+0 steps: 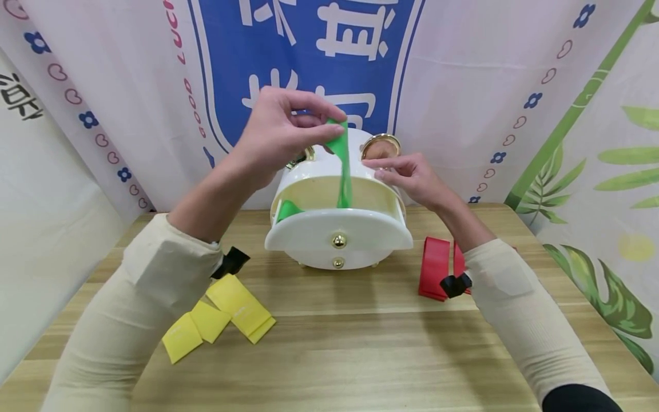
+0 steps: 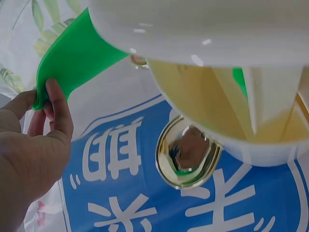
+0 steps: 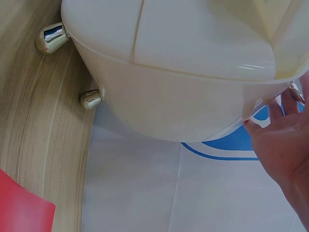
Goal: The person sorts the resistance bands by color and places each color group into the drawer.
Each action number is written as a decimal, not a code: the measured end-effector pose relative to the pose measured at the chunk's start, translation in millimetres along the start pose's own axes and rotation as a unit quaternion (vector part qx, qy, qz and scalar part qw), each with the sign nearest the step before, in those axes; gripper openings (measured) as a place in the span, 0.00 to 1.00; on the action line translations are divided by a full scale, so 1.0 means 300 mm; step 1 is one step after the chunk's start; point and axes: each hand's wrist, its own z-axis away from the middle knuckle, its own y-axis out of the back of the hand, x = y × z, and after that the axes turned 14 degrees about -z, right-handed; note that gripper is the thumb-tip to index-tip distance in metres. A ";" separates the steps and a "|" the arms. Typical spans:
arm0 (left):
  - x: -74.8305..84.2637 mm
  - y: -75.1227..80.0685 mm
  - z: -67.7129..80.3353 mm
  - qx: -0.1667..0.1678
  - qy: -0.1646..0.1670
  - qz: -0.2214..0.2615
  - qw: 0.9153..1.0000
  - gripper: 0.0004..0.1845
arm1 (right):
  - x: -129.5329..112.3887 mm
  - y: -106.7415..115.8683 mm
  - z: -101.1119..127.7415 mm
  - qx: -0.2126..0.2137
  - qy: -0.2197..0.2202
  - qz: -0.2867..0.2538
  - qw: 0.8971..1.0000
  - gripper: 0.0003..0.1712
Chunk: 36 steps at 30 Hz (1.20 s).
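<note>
On the table stands a white clock-shaped storage box (image 1: 314,166) with gold trim, its upper drawer (image 1: 309,229) pulled out toward me. My left hand (image 1: 288,129) pinches the upper end of a green resistance band (image 1: 345,171) between thumb and fingers above the drawer. The band hangs down into the drawer, where its lower end is hidden. More green band (image 1: 288,210) shows at the drawer's left end. My right hand (image 1: 412,177) is at the box's upper right side, with the thumb (image 3: 256,128) touching its edge and the index finger fairly straight.
Yellow folded bands (image 1: 242,306) lie on the table at the left, partly beneath my left forearm. Red folded bands (image 1: 435,266) lie at the right beside my right wrist. A round gold bell (image 1: 381,147) tops the box. Behind it hangs a printed cloth (image 1: 453,86).
</note>
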 end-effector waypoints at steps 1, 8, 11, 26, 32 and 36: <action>0.000 -0.007 -0.003 -0.003 -0.001 0.003 1.000 0.08 | 0.000 0.000 0.000 -0.002 0.001 0.001 1.000 0.16; 0.002 -0.059 -0.022 -0.005 -0.021 0.048 0.999 0.07 | 0.001 0.001 0.002 -0.004 0.012 -0.018 1.000 0.15; -0.008 -0.089 -0.029 0.011 -0.031 0.074 0.997 0.07 | 0.006 0.001 0.005 -0.004 0.017 -0.038 0.999 0.14; -0.042 -0.164 -0.032 -0.032 -0.008 0.097 0.995 0.08 | 0.023 0.014 0.004 -0.012 0.048 -0.071 0.996 0.10; -0.078 -0.135 -0.004 -0.058 0.035 0.045 0.997 0.09 | 0.014 0.006 0.002 -0.010 0.018 -0.038 0.999 0.14; -0.100 -0.099 0.025 -0.056 0.048 0.001 0.997 0.08 | -0.002 -0.001 0.002 -0.004 0.002 -0.004 1.000 0.17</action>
